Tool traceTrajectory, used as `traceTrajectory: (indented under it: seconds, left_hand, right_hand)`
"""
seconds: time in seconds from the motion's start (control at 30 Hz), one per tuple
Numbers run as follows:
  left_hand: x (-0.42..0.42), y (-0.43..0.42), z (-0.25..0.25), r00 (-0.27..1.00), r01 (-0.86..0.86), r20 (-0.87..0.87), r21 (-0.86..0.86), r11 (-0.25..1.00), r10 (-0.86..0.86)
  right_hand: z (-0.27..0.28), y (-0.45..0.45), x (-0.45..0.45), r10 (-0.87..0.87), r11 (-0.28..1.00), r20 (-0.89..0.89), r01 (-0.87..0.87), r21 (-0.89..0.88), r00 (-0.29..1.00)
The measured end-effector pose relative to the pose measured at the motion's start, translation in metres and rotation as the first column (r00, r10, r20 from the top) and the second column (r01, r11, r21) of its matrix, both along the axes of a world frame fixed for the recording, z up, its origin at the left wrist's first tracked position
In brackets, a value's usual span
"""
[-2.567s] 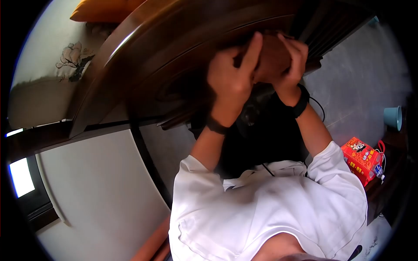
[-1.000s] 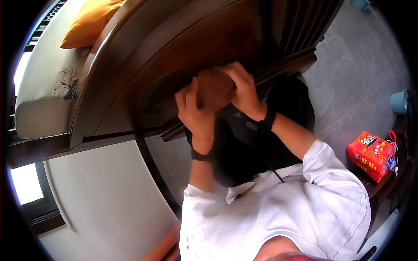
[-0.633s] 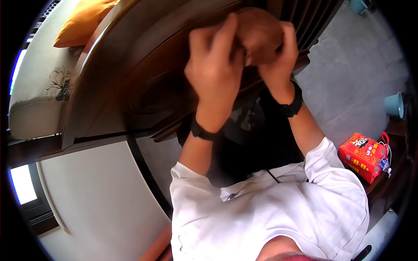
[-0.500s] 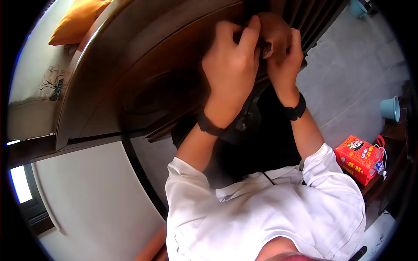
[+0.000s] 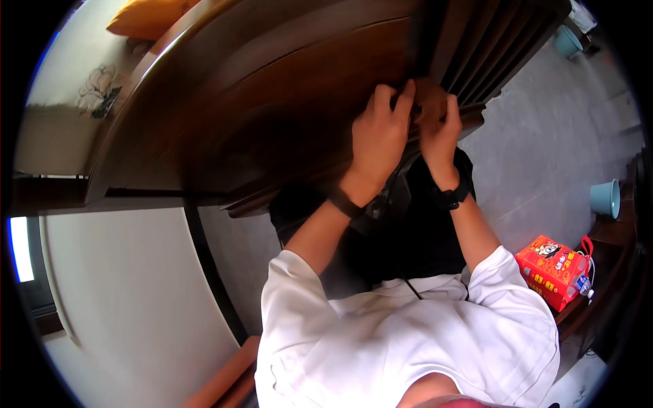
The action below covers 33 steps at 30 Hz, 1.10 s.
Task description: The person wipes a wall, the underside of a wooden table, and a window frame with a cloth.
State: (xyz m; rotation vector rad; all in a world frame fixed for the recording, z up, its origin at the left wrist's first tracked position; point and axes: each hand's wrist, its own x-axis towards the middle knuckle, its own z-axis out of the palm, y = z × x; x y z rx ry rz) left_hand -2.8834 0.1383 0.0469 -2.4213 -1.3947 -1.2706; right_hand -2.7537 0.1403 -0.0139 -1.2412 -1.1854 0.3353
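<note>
Both my hands meet at the upper middle of the head view, over the edge of a dark wooden table (image 5: 272,102). Between them is a brown, rounded item (image 5: 428,94), smooth with an uneven edge; its kind does not show clearly. My left hand (image 5: 379,139) is closed on its left side, fingers bent and thumb side toward it. My right hand (image 5: 441,139) pinches it from the right and below. The fingertips partly hide the item, and it blends with the dark wood behind. Dark bands circle both wrists.
Dark wooden slats (image 5: 483,51) rise beyond the hands. On the right stand a red printed box (image 5: 552,268) and a light blue bucket (image 5: 604,199), with another blue bucket (image 5: 566,42) farther off. An orange cushion (image 5: 146,17) lies at upper left.
My hands and the brown item sit lower in the view and look smaller, held farther from the camera. The surroundings have shifted slightly with the camera. Both hands keep their grip.
</note>
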Motion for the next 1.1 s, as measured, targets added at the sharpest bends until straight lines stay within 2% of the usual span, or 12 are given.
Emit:
traceTrajectory:
  seconds: [0.17,0.27,0.43,0.53,0.57,0.67,0.77,0.87,0.9,0.93,1.0,1.1]
  left_hand:
    - [-0.003,0.003,0.049,0.995,0.002,0.103,0.133,0.991,-0.016]
    - [-0.009,0.008,0.075,0.993,0.007,0.115,0.278,0.961,-0.040]
    - [-0.029,0.009,0.105,0.987,-0.002,0.153,0.329,0.944,-0.051]
    - [-0.054,0.004,0.114,0.953,-0.033,0.299,0.248,0.968,-0.044]
    - [-0.069,-0.004,0.124,0.971,-0.067,0.238,0.246,0.967,0.007]
    - [-0.105,-0.014,0.113,0.970,-0.157,0.215,0.195,0.968,0.114]
    - [-0.143,-0.015,0.098,0.955,-0.213,0.267,0.315,0.925,0.129]
    - [-0.184,-0.029,0.098,0.944,-0.254,0.279,0.263,0.931,0.178]
    - [-0.199,-0.021,0.090,0.950,-0.297,0.242,0.488,0.821,0.199]
    - [-0.216,-0.019,0.088,0.966,-0.251,0.194,0.540,0.804,0.171]
    - [-0.240,-0.038,0.085,0.909,-0.412,0.263,0.438,0.799,0.325]
    - [-0.285,-0.056,0.073,0.876,-0.474,0.303,0.395,0.787,0.375]
  right_hand:
    - [0.072,0.002,-0.011,-0.065,0.990,0.012,0.063,0.130,0.998]
    - [0.100,0.009,-0.015,-0.128,0.968,0.030,0.119,0.220,0.991]
    - [0.129,0.012,-0.031,-0.137,0.947,0.057,0.114,0.299,0.989]
    - [0.148,0.009,-0.055,-0.077,0.927,0.189,0.001,0.375,0.979]
    - [0.152,0.014,-0.063,-0.119,0.878,0.268,-0.024,0.477,0.956]
    - [0.148,0.014,-0.089,-0.113,0.869,0.376,-0.093,0.487,0.920]
    - [0.161,0.001,-0.133,-0.032,0.872,0.387,-0.164,0.462,0.921]
    - [0.169,-0.007,-0.174,0.069,0.857,0.411,-0.265,0.442,0.909]
    - [0.170,-0.008,-0.187,0.105,0.847,0.424,-0.304,0.437,0.900]
    - [0.171,-0.011,-0.199,0.143,0.857,0.442,-0.334,0.392,0.886]
    - [0.167,-0.014,-0.230,0.236,0.795,0.421,-0.423,0.435,0.876]
    - [0.150,-0.015,-0.281,0.249,0.769,0.487,-0.476,0.426,0.837]
